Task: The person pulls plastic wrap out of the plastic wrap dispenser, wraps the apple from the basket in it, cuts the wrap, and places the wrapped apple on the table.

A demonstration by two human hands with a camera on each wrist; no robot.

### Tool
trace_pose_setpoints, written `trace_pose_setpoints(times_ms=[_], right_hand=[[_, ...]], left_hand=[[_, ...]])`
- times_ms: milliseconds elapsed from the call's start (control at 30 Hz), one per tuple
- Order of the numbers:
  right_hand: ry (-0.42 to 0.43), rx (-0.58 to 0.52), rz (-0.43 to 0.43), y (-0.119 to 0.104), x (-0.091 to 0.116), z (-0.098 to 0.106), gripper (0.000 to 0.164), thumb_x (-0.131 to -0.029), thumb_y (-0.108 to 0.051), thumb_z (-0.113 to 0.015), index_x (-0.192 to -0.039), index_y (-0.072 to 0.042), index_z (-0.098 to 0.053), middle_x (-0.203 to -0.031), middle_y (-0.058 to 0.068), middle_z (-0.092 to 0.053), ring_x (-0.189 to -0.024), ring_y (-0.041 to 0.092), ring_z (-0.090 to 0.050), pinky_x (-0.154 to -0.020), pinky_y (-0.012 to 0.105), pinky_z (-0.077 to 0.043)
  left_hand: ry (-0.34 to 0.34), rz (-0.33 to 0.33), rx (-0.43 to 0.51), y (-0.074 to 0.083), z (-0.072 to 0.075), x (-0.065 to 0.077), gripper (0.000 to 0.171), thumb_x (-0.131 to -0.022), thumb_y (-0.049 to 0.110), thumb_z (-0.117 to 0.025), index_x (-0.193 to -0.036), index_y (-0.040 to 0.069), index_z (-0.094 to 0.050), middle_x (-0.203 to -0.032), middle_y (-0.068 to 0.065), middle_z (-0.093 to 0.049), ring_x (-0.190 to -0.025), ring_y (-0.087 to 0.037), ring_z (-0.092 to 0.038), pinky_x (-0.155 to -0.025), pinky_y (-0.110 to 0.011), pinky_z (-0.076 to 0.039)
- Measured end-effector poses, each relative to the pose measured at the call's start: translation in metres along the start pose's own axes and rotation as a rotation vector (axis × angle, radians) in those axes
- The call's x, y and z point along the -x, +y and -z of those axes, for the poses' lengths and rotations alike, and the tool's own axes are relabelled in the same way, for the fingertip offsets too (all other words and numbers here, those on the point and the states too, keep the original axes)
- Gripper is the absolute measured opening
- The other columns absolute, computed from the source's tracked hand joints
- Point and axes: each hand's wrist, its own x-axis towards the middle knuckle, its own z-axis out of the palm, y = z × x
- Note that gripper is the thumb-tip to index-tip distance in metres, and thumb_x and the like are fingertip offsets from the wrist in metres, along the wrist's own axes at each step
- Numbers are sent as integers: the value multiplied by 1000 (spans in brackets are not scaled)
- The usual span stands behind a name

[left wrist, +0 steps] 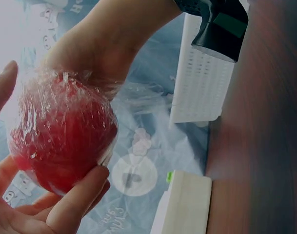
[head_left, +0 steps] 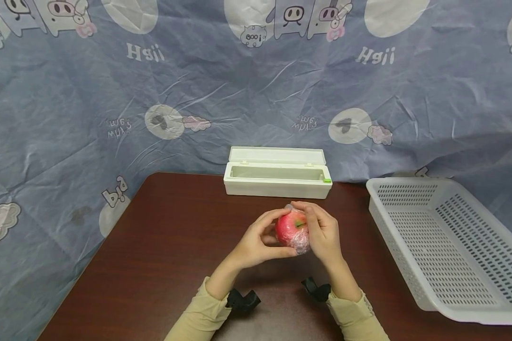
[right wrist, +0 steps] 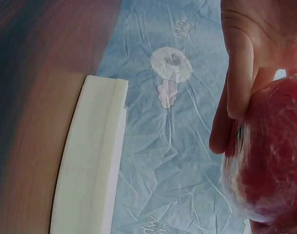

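A red apple (head_left: pixel 287 229) with a green stem patch is held above the table between both hands, wrapped in crinkled clear cling film (head_left: pixel 300 240). My left hand (head_left: pixel 256 244) grips its left side, thumb below and fingers above. From the right, my right hand (head_left: pixel 326 234) curves round the apple, fingers over its top. In the left wrist view the wrapped apple (left wrist: pixel 65 134) sits in the left fingers (left wrist: pixel 77 200), and a thin stretch of film trails off to its right. The apple partly hides the right hand there. The right wrist view shows the apple (right wrist: pixel 272 161) at the right edge.
Beyond the hands, a long white box (head_left: pixel 278 188) with its lid raised and a green tab stands at the table's back edge. A white perforated basket (head_left: pixel 398 265) lies on the right. The brown table (head_left: pixel 153 265) meets a blue printed cloth (head_left: pixel 247 94) behind.
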Motion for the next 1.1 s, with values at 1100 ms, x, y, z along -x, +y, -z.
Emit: trace_pose_setpoints(times_ms=[1100], right_hand=[[96, -426, 0, 27, 12, -17, 42, -103, -21, -31, -126, 9, -48, -133, 13, -52, -124, 25, -44, -103, 29, -35]], left_hand=[[243, 16, 324, -26, -12, 0, 72, -76, 13, -77, -133, -2, -34, -119, -10, -45, -95, -21, -61, -77, -34, -54]])
